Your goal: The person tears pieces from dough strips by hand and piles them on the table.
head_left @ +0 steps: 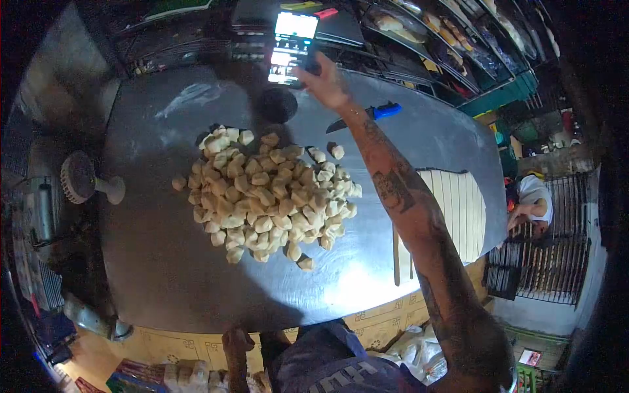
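At the far side of the table, my right hand (325, 84) is closed on the edge of a lit phone (292, 49), with the thumb over the screen. My left hand (237, 343) hangs in shadow by the near table edge, its fingers curled and nothing visible in them. A large heap of small dough pieces (268, 196) lies in the middle. A knife with a blue handle (388, 110) lies beyond my right forearm, which partly covers a pale sheet of dough cut into strips (458, 206).
The grey table (170, 275) has flour smears at the back. A round brush (80, 177) is at its left edge. Racks with bread (419, 33) stand behind. At the right, another person (534, 200) is near a slatted rack (553, 262). Plastic bags (419, 354) lie below.
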The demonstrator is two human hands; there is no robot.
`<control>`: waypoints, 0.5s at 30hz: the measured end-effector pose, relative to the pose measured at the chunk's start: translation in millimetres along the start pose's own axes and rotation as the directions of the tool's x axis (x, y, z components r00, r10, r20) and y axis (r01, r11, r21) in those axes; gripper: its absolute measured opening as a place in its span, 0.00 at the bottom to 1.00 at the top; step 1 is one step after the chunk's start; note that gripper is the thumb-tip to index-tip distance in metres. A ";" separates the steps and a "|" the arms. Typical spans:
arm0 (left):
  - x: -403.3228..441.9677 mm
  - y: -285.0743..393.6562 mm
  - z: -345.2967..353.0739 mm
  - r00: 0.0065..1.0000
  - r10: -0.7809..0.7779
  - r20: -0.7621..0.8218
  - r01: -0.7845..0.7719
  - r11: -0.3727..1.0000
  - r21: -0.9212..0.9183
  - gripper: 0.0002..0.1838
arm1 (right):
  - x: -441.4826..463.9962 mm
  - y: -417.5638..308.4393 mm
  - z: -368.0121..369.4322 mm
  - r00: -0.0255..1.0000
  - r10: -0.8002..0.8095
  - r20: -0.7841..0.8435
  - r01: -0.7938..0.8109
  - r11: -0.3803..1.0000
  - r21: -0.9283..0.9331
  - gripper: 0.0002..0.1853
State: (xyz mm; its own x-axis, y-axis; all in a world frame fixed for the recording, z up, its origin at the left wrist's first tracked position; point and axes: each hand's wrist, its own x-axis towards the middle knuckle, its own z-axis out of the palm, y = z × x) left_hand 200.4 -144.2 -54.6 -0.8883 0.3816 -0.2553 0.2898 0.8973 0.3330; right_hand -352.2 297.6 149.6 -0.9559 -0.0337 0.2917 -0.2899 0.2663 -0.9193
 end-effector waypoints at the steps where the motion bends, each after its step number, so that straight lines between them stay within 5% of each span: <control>1: 2.5 1.1 -1.4 0.999 -0.019 0.047 0.022 0.998 -0.064 0.13 | 0.0 2.4 -2.2 1.000 0.001 -0.002 -0.001 1.000 0.002 0.25; 2: 10.4 11.3 -17.9 0.999 -0.019 0.048 0.022 0.998 -0.062 0.13 | -0.1 -1.2 -3.1 1.000 0.023 -0.015 -0.024 0.998 -0.057 0.23; 3: 20.6 28.9 -45.9 0.971 -0.224 0.084 0.238 0.866 -0.440 0.13 | -0.3 -5.1 -3.5 0.999 0.045 -0.028 -0.048 0.992 -0.116 0.22; 5: 35.8 52.7 -85.6 0.803 -0.479 0.355 0.464 0.127 -0.877 0.15 | -0.4 -6.2 -3.9 0.997 0.066 -0.042 -0.072 0.982 -0.173 0.21; 10: 41.2 52.2 -91.8 0.786 -0.501 0.362 0.516 0.209 -0.831 0.22 | 7.2 4.6 -7.0 0.990 0.132 -0.055 -0.141 0.966 -0.218 0.22; 13: 36.3 55.9 -91.0 0.741 -0.470 0.480 0.356 -0.331 -0.874 0.25 | 7.1 5.5 -8.9 0.989 0.141 -0.050 -0.149 0.953 -0.266 0.22; 15: 9.1 29.2 -25.8 0.719 -0.536 0.442 0.340 -0.283 -0.897 0.25 | -0.5 -11.3 -5.1 0.980 0.196 -0.031 -0.199 0.970 -0.140 0.23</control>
State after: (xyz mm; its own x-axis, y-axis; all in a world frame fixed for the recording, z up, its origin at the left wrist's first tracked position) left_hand 191.5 -120.2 -23.7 -0.6370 -0.1090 -0.7632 -0.7033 -0.3233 0.6331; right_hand -348.3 299.5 161.3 -0.9923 0.0489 0.1135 -0.0847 0.3998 -0.9127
